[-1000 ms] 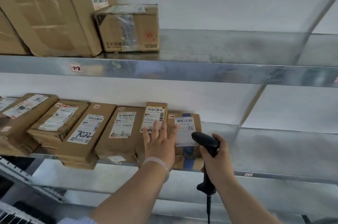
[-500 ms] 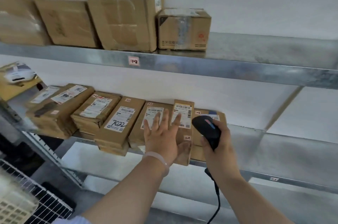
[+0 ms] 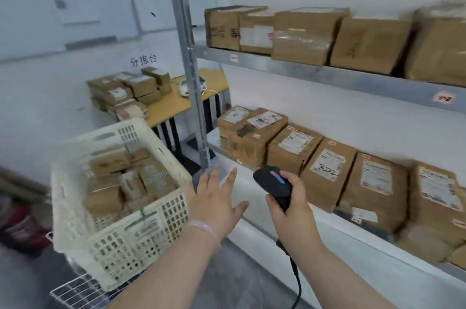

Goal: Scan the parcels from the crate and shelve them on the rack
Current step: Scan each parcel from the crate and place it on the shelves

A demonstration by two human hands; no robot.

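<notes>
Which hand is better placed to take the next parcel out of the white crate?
The left hand: it is open and empty, just beside the crate. The right hand grips the scanner, nearer the rack.

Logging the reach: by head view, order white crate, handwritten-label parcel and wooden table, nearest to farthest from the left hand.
From the left hand:
1. White crate, just to its left.
2. Handwritten-label parcel, lower shelf, right.
3. Wooden table, back by the wall.
</notes>
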